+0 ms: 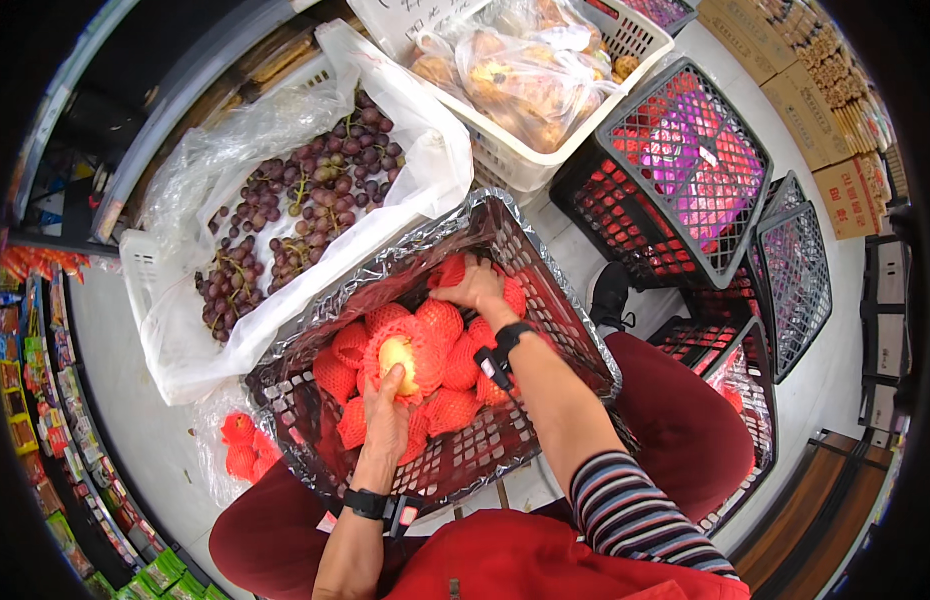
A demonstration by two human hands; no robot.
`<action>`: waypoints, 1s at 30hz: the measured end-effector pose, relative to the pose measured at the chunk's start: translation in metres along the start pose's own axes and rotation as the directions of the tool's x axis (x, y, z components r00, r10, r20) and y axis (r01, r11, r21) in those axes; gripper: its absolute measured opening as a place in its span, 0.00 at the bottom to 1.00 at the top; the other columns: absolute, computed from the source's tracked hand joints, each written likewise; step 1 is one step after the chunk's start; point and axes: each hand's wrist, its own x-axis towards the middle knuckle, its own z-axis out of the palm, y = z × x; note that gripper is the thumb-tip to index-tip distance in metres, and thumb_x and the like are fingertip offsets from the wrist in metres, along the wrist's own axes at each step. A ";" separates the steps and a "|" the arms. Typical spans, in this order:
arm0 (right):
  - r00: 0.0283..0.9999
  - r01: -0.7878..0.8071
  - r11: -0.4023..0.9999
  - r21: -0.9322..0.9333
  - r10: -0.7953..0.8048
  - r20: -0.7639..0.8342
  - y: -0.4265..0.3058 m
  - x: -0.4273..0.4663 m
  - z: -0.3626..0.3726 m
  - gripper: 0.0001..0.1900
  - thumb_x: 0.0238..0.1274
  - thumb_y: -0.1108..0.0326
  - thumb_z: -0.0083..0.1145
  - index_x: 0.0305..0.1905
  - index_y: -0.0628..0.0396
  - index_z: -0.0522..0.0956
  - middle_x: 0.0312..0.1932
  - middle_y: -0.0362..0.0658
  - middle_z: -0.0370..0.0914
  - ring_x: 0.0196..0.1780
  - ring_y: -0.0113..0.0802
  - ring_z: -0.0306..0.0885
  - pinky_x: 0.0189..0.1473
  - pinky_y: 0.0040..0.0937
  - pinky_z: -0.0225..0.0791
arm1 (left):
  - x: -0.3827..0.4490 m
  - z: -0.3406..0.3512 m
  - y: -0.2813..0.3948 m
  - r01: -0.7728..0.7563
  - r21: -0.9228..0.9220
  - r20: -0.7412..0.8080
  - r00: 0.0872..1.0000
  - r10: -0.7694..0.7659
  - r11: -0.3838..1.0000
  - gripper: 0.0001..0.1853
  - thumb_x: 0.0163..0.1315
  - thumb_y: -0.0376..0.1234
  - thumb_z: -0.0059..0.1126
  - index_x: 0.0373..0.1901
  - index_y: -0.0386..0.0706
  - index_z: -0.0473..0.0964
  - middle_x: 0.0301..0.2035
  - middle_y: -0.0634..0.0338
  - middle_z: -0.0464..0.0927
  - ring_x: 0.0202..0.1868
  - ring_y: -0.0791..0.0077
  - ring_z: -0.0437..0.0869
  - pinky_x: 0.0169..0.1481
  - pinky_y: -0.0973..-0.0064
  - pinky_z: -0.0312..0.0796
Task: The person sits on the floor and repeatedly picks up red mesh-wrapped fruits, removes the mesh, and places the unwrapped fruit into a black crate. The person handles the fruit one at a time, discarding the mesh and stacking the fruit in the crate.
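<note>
A dark plastic crate (450, 487) with a film-wrapped rim stands before me, holding several fruits in red foam nets (438, 322). My left hand (387, 412) grips a yellowish fruit (397, 360) whose red foam net leaves part of its skin bare; the thumb lies on that skin. Further back in the crate, my right hand (476, 285) reaches over a red-netted fruit (450, 271) near the far corner, fingertips partly hidden. Whether it grips that fruit cannot be told. Both wrists wear black straps with small devices.
A white-lined crate (450, 161) of dark grapes (322, 180) stands behind at left. At the back is a white crate (543, 157) with bagged fruit. Black crates (607, 210) stand at right, cardboard boxes (806, 112) beyond. A plastic bag of netted fruit (243, 450) lies at left.
</note>
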 end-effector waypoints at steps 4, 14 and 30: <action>0.983 0.147 0.979 -0.139 -0.160 -0.090 0.023 -0.035 0.061 0.45 0.46 0.42 0.70 0.70 0.44 0.66 0.66 0.53 0.65 0.65 0.51 0.70 0.77 0.63 0.37 | 0.045 0.029 0.007 -0.057 0.219 0.108 0.994 0.034 0.974 0.34 0.63 0.36 0.65 0.68 0.42 0.62 0.56 0.57 0.76 0.54 0.68 0.81 0.56 0.69 0.77; 0.968 0.252 0.934 -0.253 -0.243 0.069 0.024 -0.070 0.038 0.45 0.50 0.49 0.68 0.73 0.50 0.61 0.71 0.50 0.66 0.77 0.46 0.56 0.80 0.56 0.29 | 0.200 0.098 -0.048 -0.564 0.778 0.492 0.821 0.292 0.275 0.39 0.51 0.44 0.72 0.66 0.45 0.68 0.57 0.41 0.76 0.55 0.48 0.81 0.62 0.62 0.73; 0.950 0.288 0.892 -0.349 -0.223 0.217 0.030 -0.060 0.034 0.42 0.54 0.45 0.59 0.74 0.48 0.62 0.74 0.46 0.62 0.74 0.44 0.59 0.80 0.54 0.28 | 0.188 0.109 -0.070 -0.578 0.671 0.700 0.701 0.138 -0.464 0.26 0.59 0.28 0.51 0.62 0.37 0.70 0.56 0.43 0.70 0.57 0.46 0.76 0.50 0.62 0.80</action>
